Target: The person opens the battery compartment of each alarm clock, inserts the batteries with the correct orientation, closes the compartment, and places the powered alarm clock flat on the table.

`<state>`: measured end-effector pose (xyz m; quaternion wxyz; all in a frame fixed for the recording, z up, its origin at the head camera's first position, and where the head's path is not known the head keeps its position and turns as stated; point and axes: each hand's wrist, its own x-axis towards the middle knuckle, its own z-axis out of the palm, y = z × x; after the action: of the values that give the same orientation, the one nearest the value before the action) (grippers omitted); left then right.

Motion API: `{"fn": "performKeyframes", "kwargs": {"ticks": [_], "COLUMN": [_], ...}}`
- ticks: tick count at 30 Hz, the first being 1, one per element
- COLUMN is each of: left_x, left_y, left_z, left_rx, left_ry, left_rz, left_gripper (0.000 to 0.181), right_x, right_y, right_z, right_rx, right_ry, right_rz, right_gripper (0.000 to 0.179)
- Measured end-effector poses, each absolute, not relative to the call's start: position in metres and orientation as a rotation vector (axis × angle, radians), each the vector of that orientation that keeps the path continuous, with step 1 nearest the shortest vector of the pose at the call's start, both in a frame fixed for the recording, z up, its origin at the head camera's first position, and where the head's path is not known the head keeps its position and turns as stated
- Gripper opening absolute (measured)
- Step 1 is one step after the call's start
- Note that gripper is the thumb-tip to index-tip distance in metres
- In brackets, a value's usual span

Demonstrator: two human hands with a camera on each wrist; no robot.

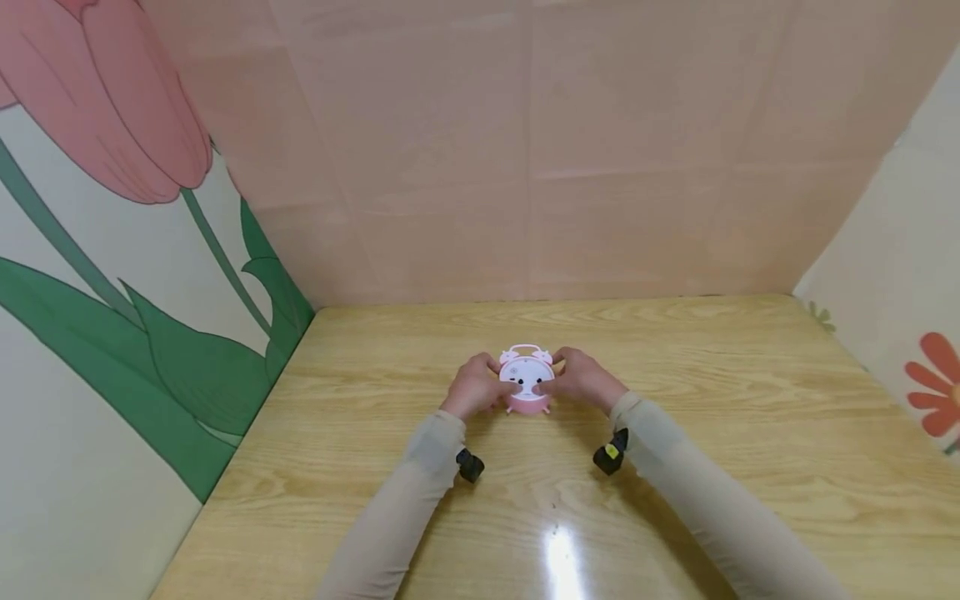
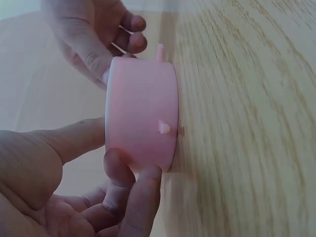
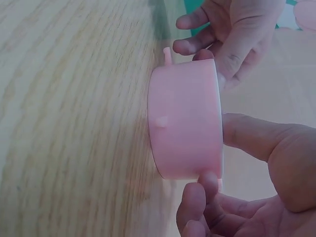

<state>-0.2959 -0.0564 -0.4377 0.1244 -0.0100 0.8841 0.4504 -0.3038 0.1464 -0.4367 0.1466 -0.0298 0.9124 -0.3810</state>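
Note:
A pink twin-bell alarm clock (image 1: pixel 527 402) with a white face and handle is between both hands at the middle of the table, its face turned up. My left hand (image 1: pixel 474 387) grips its left side, thumb on the face and fingers at the rim. On the opposite side, my right hand (image 1: pixel 588 382) holds it the same way. In the left wrist view, the back edge of the clock (image 2: pixel 140 108) lies against or just above the wood; I cannot tell which. Two small feet stick out of the pink body (image 3: pixel 185 118) in the right wrist view.
The wooden table (image 1: pixel 360 467) runs back to a pinkish-brown covered wall (image 1: pixel 525 167). A tulip-painted panel (image 1: pixel 97 375) stands on the left, and a flower-decorated panel (image 1: pixel 900 250) on the right. Small black cameras (image 1: pixel 469 465) are strapped to both wrists.

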Motion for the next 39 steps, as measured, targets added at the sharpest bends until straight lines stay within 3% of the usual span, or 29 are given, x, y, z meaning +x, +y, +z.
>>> {"fn": "performKeyframes", "kwargs": {"ticks": [6,11,21,30,39], "left_x": [-0.298,-0.298,-0.300,-0.300,-0.297], "left_y": [-0.058,-0.058,-0.057,-0.057,-0.055], "left_z": [-0.436,-0.432,-0.434,-0.440,-0.447], "left_rx": [0.016,0.012,0.022,0.024,0.067], "left_ry": [2.754,2.858,2.826,2.782,2.639], "left_rz": [1.136,1.021,1.102,1.187,1.317], "left_gripper": [0.018,0.012,0.012,0.009,0.014], "right_x": [-0.301,-0.299,-0.293,-0.286,-0.281], "right_y": [0.150,0.152,0.156,0.156,0.148], "right_z": [-0.441,-0.447,-0.440,-0.425,-0.418], "right_rx": [-0.097,-0.124,-0.145,-0.225,-0.281], "right_ry": [2.648,2.666,2.748,2.768,2.772], "right_rz": [-1.099,-1.107,-1.104,-1.210,-1.197], "right_gripper": [0.056,0.043,0.051,0.046,0.059]}}
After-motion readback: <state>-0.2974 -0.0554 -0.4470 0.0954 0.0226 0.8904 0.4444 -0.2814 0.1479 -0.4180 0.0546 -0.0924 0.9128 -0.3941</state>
